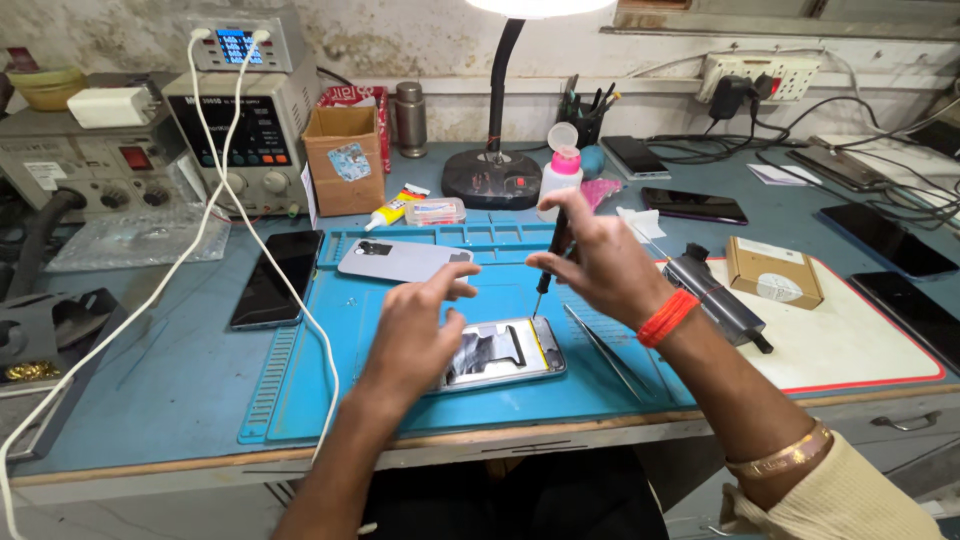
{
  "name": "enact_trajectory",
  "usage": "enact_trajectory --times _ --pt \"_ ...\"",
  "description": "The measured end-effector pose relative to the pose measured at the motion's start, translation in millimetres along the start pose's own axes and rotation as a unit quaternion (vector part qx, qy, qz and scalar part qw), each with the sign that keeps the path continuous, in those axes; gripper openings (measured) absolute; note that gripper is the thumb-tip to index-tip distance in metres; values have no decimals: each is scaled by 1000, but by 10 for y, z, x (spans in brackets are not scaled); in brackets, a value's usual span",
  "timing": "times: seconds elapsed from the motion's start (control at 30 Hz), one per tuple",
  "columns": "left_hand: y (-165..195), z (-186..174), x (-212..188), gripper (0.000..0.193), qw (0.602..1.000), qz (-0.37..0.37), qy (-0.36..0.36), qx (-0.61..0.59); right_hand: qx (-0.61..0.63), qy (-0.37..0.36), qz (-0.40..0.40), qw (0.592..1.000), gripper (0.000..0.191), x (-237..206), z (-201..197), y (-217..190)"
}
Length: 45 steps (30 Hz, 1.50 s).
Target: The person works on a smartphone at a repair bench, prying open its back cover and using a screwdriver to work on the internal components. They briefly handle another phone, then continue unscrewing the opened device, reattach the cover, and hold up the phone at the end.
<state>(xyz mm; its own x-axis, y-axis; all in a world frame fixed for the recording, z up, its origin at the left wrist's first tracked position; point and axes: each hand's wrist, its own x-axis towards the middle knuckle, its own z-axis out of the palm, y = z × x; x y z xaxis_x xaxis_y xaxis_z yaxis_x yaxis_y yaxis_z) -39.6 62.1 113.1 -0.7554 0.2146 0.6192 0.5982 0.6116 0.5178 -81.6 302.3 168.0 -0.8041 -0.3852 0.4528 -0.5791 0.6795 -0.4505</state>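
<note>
Screw work on the opened phone (500,352) — blue mat (300,400).
Right hand (600,265) fingers grip a screwdriver (552,262), tip at the phone's top edge; left hand (415,335) rests on it, fingers spread — steady downward pressure needed.

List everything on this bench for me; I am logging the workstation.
opened phone: 1, silver, on the blue mat
back cover: 1, grey, mat's far edge
screwdriver: 1, dark, tip down at the opened phone
tweezers: 1, metal, right of the opened phone
dark phone: 1, black, left of the mat
cardboard box: 1, brown, back left
lamp: 1, black, back centre
bottle: 1, white and pink, beside the lamp
left hand: on the opened phone
right hand: holds the screwdriver
</note>
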Motion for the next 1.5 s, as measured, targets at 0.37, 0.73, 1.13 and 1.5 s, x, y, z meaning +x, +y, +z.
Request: enact_trajectory --times 0.37,0.73,1.13,1.5 --pt "-576 -693 -261 19 963 -150 -80 211 99 -21 -166 981 55 -8 -57 -6" --pt "-680 -776 -330 21 964 -159 -134 166 97 -49 -68 992 45 26 -36 -16" --pt "-589 -701 -229 19 980 -94 -92 148 24 15 -65 997 50 46 -56 70" --pt "66 86 65 25 984 -43 -62 -164 53 7 -77 996 51 -20 -37 90"
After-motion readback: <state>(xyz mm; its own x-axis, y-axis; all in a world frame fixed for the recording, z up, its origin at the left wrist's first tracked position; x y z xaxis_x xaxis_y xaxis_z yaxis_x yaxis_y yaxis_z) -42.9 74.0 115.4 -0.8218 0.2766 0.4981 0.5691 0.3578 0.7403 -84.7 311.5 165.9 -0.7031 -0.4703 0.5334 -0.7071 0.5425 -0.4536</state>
